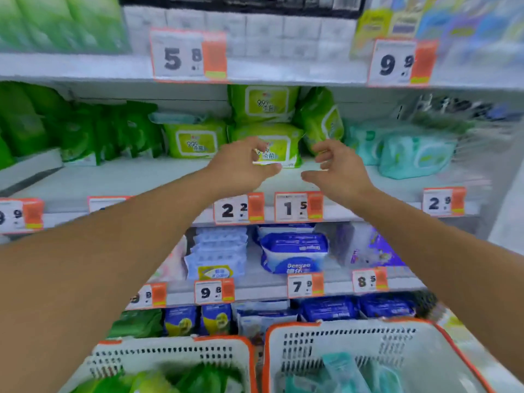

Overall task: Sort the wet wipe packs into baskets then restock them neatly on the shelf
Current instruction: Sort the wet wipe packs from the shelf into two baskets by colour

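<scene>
We reach both arms up to the middle shelf [119, 180], where the lime-green wet wipe packs sit, one pack [279, 150] lying flat under another [263, 104] and a third [321, 120] leaning against them on the right. Our left hand [241, 165] has loosely curled fingers and our right hand [337, 171] has spread, half-bent ones; neither holds anything, and both hover just in front of the bottom pack, probably to straighten the stack so it faces forward. Below us the left basket [175, 355] holds green packs and the right basket [348, 336] teal ones, kept apart by colour so each kind goes back to its own spot
</scene>
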Tool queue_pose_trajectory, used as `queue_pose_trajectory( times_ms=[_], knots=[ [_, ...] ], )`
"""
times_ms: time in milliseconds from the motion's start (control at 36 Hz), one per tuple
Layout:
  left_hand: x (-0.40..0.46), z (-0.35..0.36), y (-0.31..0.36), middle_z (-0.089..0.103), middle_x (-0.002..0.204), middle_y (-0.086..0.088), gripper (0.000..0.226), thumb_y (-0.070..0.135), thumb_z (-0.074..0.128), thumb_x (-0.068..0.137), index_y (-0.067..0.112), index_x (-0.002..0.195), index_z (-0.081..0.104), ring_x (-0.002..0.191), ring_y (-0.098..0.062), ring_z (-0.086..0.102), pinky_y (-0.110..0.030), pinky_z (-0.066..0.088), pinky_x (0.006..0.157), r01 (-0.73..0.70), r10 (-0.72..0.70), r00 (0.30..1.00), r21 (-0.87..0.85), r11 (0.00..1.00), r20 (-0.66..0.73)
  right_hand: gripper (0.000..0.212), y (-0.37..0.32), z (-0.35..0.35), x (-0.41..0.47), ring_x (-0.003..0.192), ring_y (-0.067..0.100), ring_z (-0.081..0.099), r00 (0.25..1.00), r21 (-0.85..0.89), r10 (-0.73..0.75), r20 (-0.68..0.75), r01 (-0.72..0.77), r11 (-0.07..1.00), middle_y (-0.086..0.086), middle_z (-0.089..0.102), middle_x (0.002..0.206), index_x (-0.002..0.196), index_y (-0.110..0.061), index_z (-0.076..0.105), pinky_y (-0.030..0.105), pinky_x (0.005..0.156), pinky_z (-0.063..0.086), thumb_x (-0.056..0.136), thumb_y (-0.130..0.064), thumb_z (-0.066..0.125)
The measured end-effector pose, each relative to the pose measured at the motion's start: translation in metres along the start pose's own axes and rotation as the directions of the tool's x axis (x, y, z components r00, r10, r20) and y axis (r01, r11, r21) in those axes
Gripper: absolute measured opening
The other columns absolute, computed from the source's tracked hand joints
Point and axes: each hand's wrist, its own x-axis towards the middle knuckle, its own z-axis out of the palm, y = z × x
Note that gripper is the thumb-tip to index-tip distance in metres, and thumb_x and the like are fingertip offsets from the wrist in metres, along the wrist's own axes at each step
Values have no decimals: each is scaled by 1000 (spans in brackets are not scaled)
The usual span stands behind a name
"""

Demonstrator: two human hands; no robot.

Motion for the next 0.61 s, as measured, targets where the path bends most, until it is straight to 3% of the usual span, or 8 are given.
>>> queue_pose_trajectory(
  times_ms=[83,167,250,333,389,444,500,611],
  knots=[
    [40,17,-14,54,143,-3,65,53,66,89,25,144,46,123,-21,56,-21,36,87,62,-68,995,75,995,75,65,32,-7,35,112,20,57,995,-107,62,-76,-70,992,5,61,122,130,-12,58,29,97,43,72,-22,84],
    [72,36,-16,45,152,-2,72,52,65,90,26,152,38,129,-23,53,-24,41,97,55,-72,988,125,991,138,71,58,-20,66,124,35,46,984,-387,-3,-178,-67,919,16,48,134,132,-11,51,37,102,39,70,-28,81],
    [104,60,-2,41,155,-1,69,55,59,93,27,152,37,137,-23,45,-25,37,108,-18,-47,966,246,969,253,91,75,-39,93,145,38,20,989,-789,-88,-118,-39,613,12,24,156,145,-21,35,54,110,34,68,-33,80],
    [122,89,19,41,155,2,64,58,52,96,29,151,39,136,-23,45,-32,40,111,-93,-63,902,336,937,427,122,96,-70,130,152,39,-5,994,-932,102,-49,-82,354,9,1,166,155,-28,13,76,110,16,60,-41,87],
    [131,107,25,41,156,2,60,56,45,99,26,150,42,140,-22,40,-31,35,114,-183,-74,863,446,876,500,146,111,-95,153,150,45,11,953,-952,302,-30,-120,282,16,12,164,157,-25,7,75,108,24,42,-47,95],
    [141,114,28,46,152,3,56,57,45,98,27,145,50,136,-23,45,-37,40,112,-233,-82,850,510,828,521,152,128,-114,169,134,41,46,904,-959,424,61,-64,275,20,41,151,156,-15,9,55,104,46,36,-43,100],
    [151,114,27,52,144,9,53,60,53,93,34,139,56,126,-23,53,-43,49,104,-222,-104,830,495,840,548,141,143,-127,178,121,37,58,918,-969,377,124,31,243,18,50,143,155,-14,18,42,95,53,41,-29,101],
    [158,112,24,57,135,18,45,62,63,86,45,128,62,122,-16,55,-44,50,103,-171,-111,824,430,887,556,110,157,-145,189,113,35,56,957,-973,198,213,189,130,11,49,129,142,-26,42,38,87,53,46,-23,95]
  ],
)
